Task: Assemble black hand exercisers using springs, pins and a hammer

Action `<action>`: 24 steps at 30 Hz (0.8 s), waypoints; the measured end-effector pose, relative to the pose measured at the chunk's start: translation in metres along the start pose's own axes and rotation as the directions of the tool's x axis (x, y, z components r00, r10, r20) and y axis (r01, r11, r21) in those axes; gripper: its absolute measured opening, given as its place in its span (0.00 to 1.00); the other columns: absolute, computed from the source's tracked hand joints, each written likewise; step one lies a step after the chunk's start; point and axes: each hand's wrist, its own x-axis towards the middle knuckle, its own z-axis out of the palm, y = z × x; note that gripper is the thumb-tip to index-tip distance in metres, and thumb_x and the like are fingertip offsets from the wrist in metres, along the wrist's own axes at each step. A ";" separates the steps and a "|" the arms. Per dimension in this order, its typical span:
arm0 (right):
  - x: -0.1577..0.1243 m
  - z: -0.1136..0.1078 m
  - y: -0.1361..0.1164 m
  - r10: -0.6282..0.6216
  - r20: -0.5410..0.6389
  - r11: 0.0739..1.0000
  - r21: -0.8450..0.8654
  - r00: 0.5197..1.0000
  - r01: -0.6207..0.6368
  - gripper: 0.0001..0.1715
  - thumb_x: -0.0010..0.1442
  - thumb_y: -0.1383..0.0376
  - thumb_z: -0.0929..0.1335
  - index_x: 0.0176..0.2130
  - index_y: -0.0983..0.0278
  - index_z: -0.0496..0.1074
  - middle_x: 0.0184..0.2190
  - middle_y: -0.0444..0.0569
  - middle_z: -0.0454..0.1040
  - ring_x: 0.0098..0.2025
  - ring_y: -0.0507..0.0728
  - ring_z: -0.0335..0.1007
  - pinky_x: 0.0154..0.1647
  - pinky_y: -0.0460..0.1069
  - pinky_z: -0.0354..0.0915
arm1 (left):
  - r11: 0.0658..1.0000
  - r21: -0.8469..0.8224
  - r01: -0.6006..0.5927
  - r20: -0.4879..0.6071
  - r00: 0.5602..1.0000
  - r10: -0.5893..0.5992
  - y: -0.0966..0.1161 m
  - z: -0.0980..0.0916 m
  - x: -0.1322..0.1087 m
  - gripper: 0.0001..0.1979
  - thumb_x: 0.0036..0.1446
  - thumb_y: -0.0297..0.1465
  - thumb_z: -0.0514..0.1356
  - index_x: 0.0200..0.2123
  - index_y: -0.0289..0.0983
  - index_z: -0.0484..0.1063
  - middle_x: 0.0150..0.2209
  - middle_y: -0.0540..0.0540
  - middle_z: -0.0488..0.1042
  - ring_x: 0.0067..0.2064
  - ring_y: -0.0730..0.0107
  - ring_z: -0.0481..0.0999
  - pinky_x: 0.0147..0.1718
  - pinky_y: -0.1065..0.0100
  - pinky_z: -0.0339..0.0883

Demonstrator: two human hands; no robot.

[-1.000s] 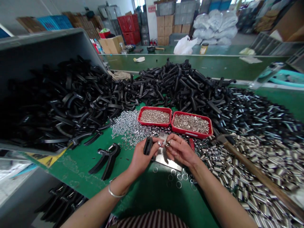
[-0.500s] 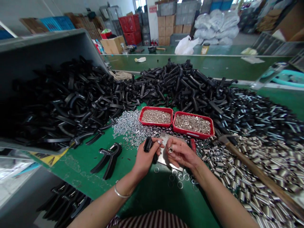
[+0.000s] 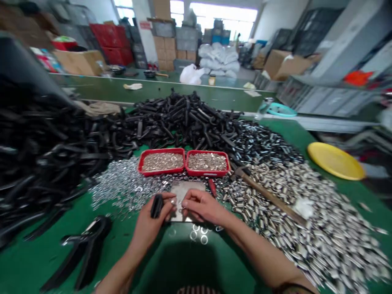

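the green worktop [image 3: 121, 239] carries two red trays [image 3: 228, 161], with a metal plate [image 3: 186, 188] on their near side. a hammer [image 3: 271, 197] lies right, across a pile of metal coils [image 3: 324, 220]. far side of room: red crates [image 3: 112, 41], white sacks [image 3: 219, 59], bright windows [image 3: 223, 16].

left hand [image 3: 148, 220]: curled around a black handle part [image 3: 157, 206], above the plate's left edge. right hand [image 3: 205, 206]: fingertips pinched on a small metal piece [image 3: 184, 208], blurred.

relative to the earlier frame, the view has turned right; a yellow disc [image 3: 335, 160] now shows. both hands remain over the plate.
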 end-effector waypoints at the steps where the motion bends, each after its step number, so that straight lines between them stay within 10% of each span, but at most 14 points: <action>1: -0.011 -0.009 -0.002 0.008 -0.042 1.000 -0.022 0.999 -0.009 0.18 0.61 0.51 0.70 0.35 0.62 0.67 0.26 0.41 0.76 0.14 0.44 0.54 0.12 0.42 0.49 | 0.998 0.065 0.005 -0.016 1.000 -0.004 -0.003 -0.002 0.005 0.21 0.54 0.46 0.63 0.44 0.38 0.75 0.25 0.52 0.74 0.25 0.70 0.71 0.27 0.71 0.65; 4: -0.058 -0.053 -0.013 0.004 -0.297 0.994 -0.099 0.955 -0.035 0.18 0.61 0.51 0.70 0.35 0.62 0.66 0.27 0.42 0.76 0.14 0.45 0.54 0.12 0.42 0.49 | 0.967 0.256 -0.003 -0.001 1.000 0.003 -0.019 -0.014 0.024 0.22 0.49 0.47 0.63 0.42 0.39 0.77 0.22 0.51 0.74 0.25 0.65 0.74 0.27 0.69 0.65; 10: -0.177 -0.149 -0.045 -0.054 -0.712 0.988 -0.139 0.700 -0.065 0.17 0.60 0.52 0.70 0.34 0.61 0.64 0.23 0.40 0.71 0.17 0.44 0.50 0.15 0.42 0.43 | 0.944 0.323 0.061 0.011 0.998 -0.068 -0.051 -0.037 0.041 0.20 0.36 0.47 0.66 0.35 0.46 0.79 0.33 0.49 0.82 0.34 0.52 0.81 0.32 0.62 0.71; 16: -0.191 -0.123 -0.011 0.236 -0.466 0.972 0.093 0.853 -0.218 0.17 0.59 0.53 0.71 0.35 0.61 0.64 0.27 0.44 0.74 0.17 0.44 0.48 0.15 0.42 0.41 | 0.966 0.192 0.172 0.011 0.984 -0.177 -0.040 -0.033 0.038 0.20 0.41 0.50 0.65 0.38 0.50 0.79 0.48 0.54 0.81 0.47 0.50 0.80 0.47 0.58 0.72; 24: -0.184 -0.117 -0.010 0.160 -0.511 0.974 0.220 0.845 -0.051 0.17 0.60 0.55 0.72 0.36 0.61 0.63 0.27 0.44 0.74 0.17 0.42 0.44 0.15 0.40 0.36 | 0.773 0.635 0.016 -0.068 0.997 0.035 -0.051 -0.048 0.054 0.17 0.38 0.42 0.59 0.35 0.54 0.80 0.31 0.54 0.82 0.33 0.48 0.81 0.33 0.58 0.72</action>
